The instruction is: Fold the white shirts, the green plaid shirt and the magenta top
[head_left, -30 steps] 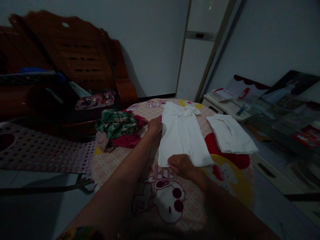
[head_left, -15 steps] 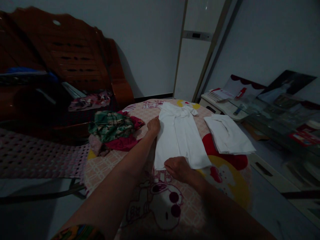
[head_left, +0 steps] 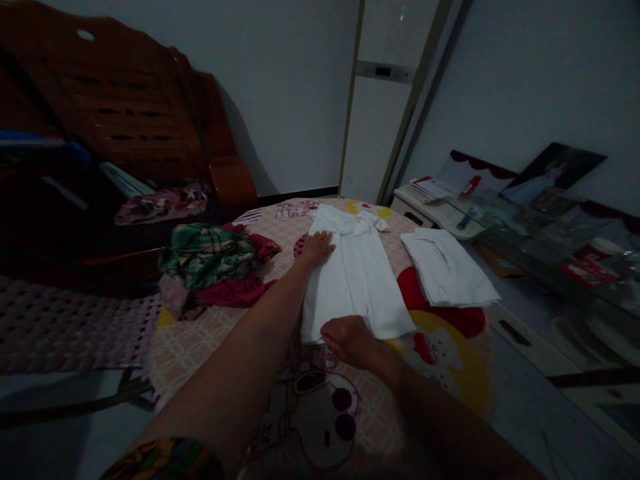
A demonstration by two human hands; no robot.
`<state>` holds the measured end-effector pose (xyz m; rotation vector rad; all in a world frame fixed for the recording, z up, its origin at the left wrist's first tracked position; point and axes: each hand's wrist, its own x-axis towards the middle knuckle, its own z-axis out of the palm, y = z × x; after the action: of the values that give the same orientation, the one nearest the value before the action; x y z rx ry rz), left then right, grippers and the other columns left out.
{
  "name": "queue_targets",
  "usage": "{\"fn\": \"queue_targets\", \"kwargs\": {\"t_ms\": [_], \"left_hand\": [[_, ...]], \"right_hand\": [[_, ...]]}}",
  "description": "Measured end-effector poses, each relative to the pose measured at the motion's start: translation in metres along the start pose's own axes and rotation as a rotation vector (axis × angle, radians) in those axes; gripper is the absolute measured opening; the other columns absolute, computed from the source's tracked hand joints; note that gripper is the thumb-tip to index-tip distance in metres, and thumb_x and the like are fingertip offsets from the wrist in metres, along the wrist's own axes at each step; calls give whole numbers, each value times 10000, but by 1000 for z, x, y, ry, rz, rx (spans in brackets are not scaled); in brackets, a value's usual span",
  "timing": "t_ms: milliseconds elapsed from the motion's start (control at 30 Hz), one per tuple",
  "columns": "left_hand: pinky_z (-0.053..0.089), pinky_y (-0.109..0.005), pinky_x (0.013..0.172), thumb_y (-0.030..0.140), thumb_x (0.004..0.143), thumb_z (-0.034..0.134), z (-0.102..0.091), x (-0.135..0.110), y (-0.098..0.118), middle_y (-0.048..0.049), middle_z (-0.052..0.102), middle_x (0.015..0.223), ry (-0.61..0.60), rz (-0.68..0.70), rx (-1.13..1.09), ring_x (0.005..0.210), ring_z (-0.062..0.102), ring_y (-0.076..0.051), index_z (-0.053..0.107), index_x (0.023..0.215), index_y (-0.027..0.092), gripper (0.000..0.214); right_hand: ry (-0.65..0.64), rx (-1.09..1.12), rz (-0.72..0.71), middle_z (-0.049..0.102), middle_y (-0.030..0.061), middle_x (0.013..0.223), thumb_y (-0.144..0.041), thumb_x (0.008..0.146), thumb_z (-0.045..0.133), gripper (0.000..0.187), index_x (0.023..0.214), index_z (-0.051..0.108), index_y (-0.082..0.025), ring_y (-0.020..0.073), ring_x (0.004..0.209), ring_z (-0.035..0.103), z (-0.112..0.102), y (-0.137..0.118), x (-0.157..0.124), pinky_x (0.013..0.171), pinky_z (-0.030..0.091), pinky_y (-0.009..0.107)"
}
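Note:
A white garment (head_left: 359,280) lies spread lengthwise on the round table, with a bunched or knotted band across its far part. My left hand (head_left: 319,248) rests flat on its left side below that band, fingers spread. At the near hem, my right hand (head_left: 346,337) is closed on the left part of the cloth's edge; its fingertips are partly hidden. To the right lies a folded stack of white cloth (head_left: 453,270), apart from both hands. A heap of clothes with a green plaid piece (head_left: 210,257) and a dark red piece (head_left: 235,291) sits on the left.
A patterned tablecloth (head_left: 200,347) covers the table. Left stand a wooden bench (head_left: 125,120) and a woven seat (head_left: 75,327). A tall white appliance (head_left: 375,127) is behind. At right, a glass-topped cabinet (head_left: 530,233) holds papers, a photo and small items.
My left hand has opened from a closed grip at the garment's left edge and now lies flat on the cloth. My right hand stays at the hem. The view has shifted slightly.

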<state>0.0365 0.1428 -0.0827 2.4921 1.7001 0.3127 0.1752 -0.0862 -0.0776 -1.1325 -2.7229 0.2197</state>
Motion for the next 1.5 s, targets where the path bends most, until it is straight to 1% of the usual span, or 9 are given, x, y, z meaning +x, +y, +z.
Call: {"fn": "queue_targets", "kwargs": {"t_ms": [133,233,367,467,600,867,1233,1367,1500], "left_hand": [[254,-569,1191,371,1010,411,-4,8,8,-178,393,1589,13,-139,0,1464,348,-338,461,1476,159,514],[265,-531,1202,248,964,459,-7,13,21,-162,503,1504,111,-141,15,1410,425,-308,540,1400,147,455],[415,-335,1123,130,906,481,-4,20,38,-109,618,1398,20,78,-154,1282,571,-215,581,1368,158,473],[438,-325,1107,135,902,497,1,25,46,-86,625,1401,-55,191,-200,1267,590,-206,594,1370,177,479],[425,-354,1121,141,912,503,7,34,57,-97,604,1424,-80,184,-171,1311,560,-224,581,1407,201,504],[358,-486,1157,67,916,436,10,53,68,-133,577,1434,-125,21,-94,1340,532,-281,594,1388,209,517],[390,-428,1165,47,919,430,8,59,62,-160,436,1569,-59,16,-98,1390,498,-260,439,1510,145,598],[372,-479,1169,82,900,511,7,55,62,-193,422,1568,-64,50,-78,1403,478,-300,474,1475,114,577],[351,-394,1190,132,915,524,6,35,67,-182,347,1615,-7,68,-70,1449,417,-267,467,1476,111,565]], "right_hand": [[12,75,22,726,29,825,-217,961,541,171,840,657,-183,132,689,611,-4,-1,0,612,316,263],[50,124,125,744,40,868,-238,962,555,156,878,676,-187,144,753,645,-14,4,0,664,357,254],[73,20,460,751,64,891,-266,948,565,138,926,677,-188,182,794,669,-31,21,-8,679,367,273],[44,-83,611,750,79,901,-311,928,580,185,1039,656,-185,208,814,674,-37,34,-18,668,369,282],[15,-154,608,743,95,898,-256,903,545,302,1179,609,-149,217,823,665,-30,44,-27,684,393,286],[51,-89,588,721,61,854,-159,827,467,324,1090,656,-171,199,811,640,-22,55,-30,724,403,278],[59,124,660,722,37,817,-144,796,510,322,1054,696,-192,174,737,606,-31,53,-22,675,363,262],[158,208,604,687,18,741,-206,858,514,239,1017,693,-194,161,674,580,-27,60,-24,643,350,252],[326,314,577,617,9,631,-289,943,445,272,989,688,-176,154,587,537,-29,74,-28,582,331,253]]}}
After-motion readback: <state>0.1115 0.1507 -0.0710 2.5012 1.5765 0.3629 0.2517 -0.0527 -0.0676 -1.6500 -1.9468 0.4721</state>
